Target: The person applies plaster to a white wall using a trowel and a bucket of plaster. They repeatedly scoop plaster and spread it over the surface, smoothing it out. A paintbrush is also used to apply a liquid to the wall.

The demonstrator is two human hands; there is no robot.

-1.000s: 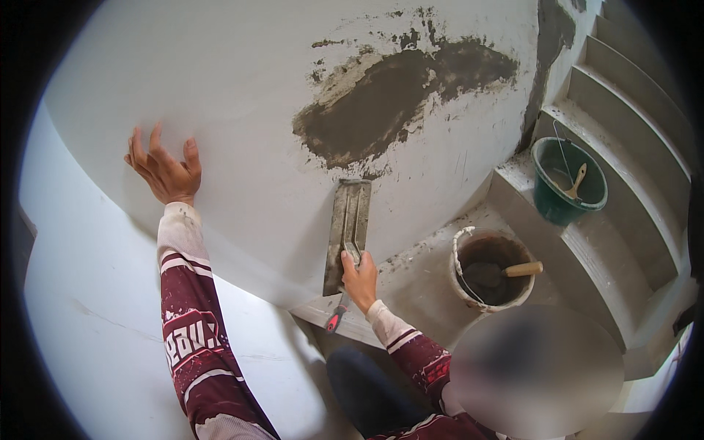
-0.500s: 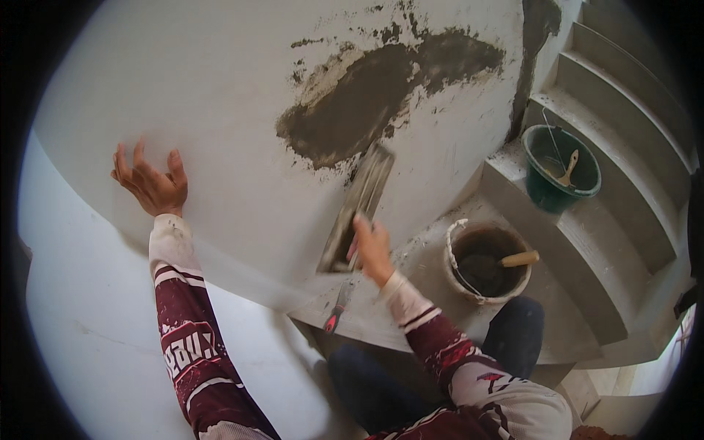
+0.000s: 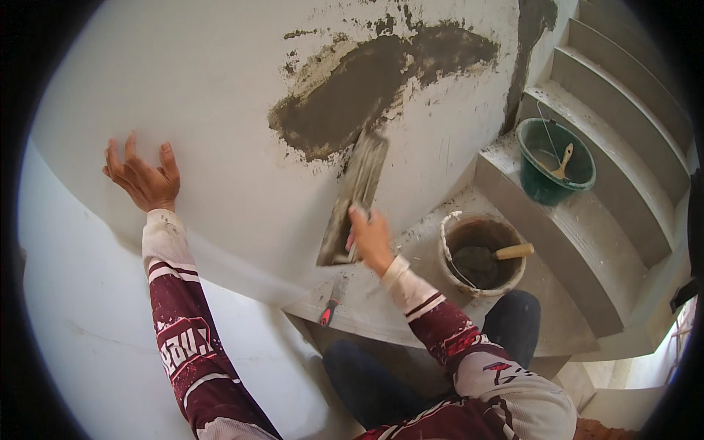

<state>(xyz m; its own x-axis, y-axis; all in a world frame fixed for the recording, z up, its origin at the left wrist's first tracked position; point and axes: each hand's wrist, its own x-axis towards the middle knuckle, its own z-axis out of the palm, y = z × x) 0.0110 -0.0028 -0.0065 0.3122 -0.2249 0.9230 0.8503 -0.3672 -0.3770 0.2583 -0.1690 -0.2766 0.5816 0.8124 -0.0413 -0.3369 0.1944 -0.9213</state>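
My right hand (image 3: 372,238) is wrapped round the handle of a long, mortar-smeared plastering trowel (image 3: 359,187). The trowel's far end is at the lower edge of a dark wet mortar patch (image 3: 341,99) on the pale curved wall (image 3: 205,88). Against that wall, left of the patch, rests my left hand (image 3: 147,178), fingers spread and holding nothing. Below the trowel, a putty knife (image 3: 331,304) with a red and black handle lies on the step.
A bucket (image 3: 445,257) of grey mortar with a wooden-handled tool (image 3: 513,251) in it stands by my right knee. On the stair above sits a green bucket (image 3: 550,192) holding a paintbrush (image 3: 564,163). Curved steps (image 3: 623,110) rise along the right.
The whole view has shifted slightly. My right hand still holds the trowel at the patch's lower edge, and my left hand stays against the wall.
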